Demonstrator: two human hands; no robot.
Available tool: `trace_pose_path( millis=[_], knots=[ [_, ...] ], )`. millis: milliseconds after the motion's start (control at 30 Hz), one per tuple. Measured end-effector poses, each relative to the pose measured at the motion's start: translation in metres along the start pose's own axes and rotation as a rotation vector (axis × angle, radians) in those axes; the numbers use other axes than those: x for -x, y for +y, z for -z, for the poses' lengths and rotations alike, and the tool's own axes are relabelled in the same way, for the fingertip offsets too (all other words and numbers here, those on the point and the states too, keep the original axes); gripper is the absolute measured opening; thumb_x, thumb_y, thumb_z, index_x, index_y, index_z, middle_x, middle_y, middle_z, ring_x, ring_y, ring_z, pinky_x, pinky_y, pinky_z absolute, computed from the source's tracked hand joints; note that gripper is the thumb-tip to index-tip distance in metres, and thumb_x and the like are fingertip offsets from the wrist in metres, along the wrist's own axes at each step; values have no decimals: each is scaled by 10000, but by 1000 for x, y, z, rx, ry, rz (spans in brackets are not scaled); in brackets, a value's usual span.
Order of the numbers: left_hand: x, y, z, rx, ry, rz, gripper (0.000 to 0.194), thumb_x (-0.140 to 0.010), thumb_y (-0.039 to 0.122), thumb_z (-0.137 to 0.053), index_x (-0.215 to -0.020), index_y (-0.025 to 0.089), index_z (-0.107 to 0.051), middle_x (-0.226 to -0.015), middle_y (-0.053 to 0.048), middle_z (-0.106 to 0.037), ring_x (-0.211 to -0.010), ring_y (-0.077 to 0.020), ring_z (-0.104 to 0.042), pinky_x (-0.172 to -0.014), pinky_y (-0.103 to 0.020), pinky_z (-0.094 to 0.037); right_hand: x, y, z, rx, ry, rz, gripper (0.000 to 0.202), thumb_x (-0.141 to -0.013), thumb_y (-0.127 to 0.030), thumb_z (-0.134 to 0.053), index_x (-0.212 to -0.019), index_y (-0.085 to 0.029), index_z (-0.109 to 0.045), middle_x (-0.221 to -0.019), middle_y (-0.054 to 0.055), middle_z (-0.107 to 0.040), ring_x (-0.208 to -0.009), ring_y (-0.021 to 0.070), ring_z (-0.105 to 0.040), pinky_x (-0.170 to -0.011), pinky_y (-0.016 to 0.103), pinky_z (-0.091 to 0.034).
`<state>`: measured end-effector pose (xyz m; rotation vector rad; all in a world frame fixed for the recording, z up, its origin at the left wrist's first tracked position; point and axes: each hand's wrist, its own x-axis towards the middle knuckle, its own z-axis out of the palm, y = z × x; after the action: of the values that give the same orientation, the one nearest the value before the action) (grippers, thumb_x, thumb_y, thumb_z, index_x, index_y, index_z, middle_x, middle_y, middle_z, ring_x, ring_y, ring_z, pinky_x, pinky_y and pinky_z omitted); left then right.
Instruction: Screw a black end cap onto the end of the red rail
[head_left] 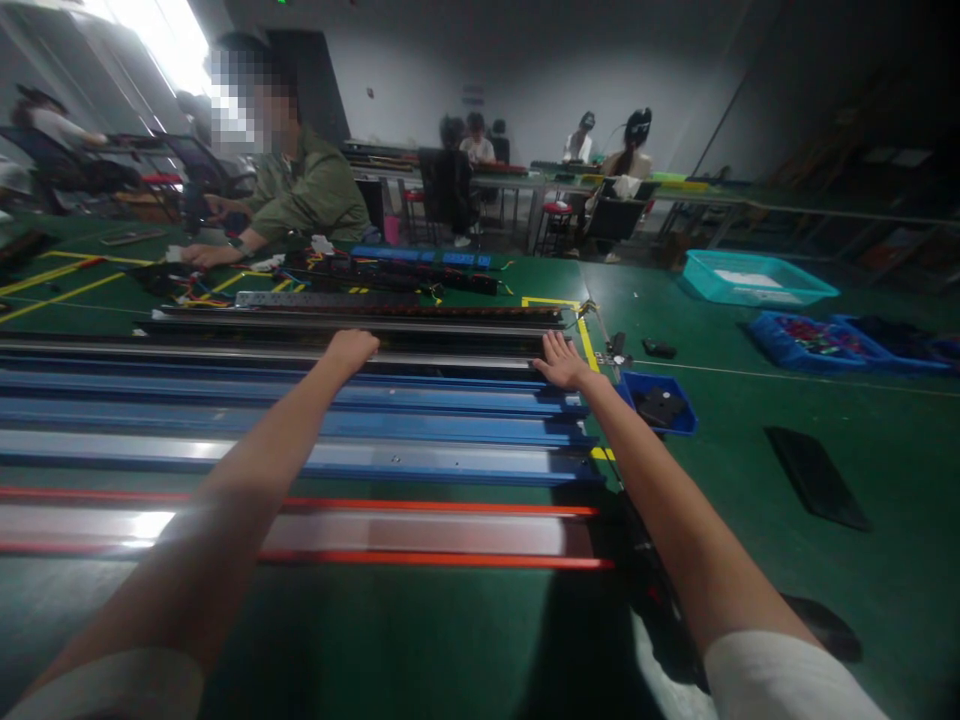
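Both my arms reach forward over long metal profiles that lie side by side across the green table. My left hand (352,352) is closed, its fingers curled over a long black profile (457,343) with a silvery edge; the fingertips are mostly hidden. At the right end of the same black profile lies my right hand (561,362), flat with its fingers stretched out. Nearer to me are several blue-edged profiles (457,428). Closest is a red-edged profile (450,532) with a shiny middle, under my left forearm.
Across the table (720,480), a co-worker in a green jacket (322,185) handles wired parts. On the right stand a turquoise basket (757,278), blue trays (810,340) and a small blue bin (660,402) of black parts. A flat black object (816,477) lies nearby.
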<state>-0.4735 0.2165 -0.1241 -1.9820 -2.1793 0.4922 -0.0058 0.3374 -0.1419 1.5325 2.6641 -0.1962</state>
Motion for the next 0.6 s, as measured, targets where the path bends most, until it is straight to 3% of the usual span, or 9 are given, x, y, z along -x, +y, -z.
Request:
trace_pose_path(
  millis=[233,367,500,600],
  knots=[
    [-4,3,-2,36,46,40,416,-1036,414,-698,-1376,176,-655,-1379,-117,-682,-1189,-254,-700,-1004,-483,-625,-1,-2,0,1,16,0,854,-1128,-552,-286,-1781,-40,-83,-1847,179,9,-1713,324,28,-1389,525,-39],
    [-3,6,-1,50,135,64,418,-1037,412,-696,-1379,175,-654,-1388,-115,-678,-1204,-260,-694,-1013,-496,-623,-1,-2,-1,6,31,2,850,-1129,-549,-265,-1778,-29,-88,-1846,181,13,-1714,324,32,-1390,523,-39],
    [-1,9,1,54,276,46,543,-1022,247,-669,-1536,125,-546,-1490,-250,-621,-1403,-387,-592,-1080,-530,-560,-1,-2,-1,13,37,0,853,-1130,-537,-263,-1771,0,-98,-1845,189,7,-1716,325,24,-1390,514,-44],
    [-2,8,1,46,311,3,593,-1003,149,-631,-1583,135,-508,-1521,-275,-607,-1487,-399,-516,-1116,-515,-525,-3,-1,-1,20,47,-4,839,-1131,-544,-265,-1782,-42,-99,-1851,165,-6,-1717,325,19,-1387,531,-38]
  ],
)
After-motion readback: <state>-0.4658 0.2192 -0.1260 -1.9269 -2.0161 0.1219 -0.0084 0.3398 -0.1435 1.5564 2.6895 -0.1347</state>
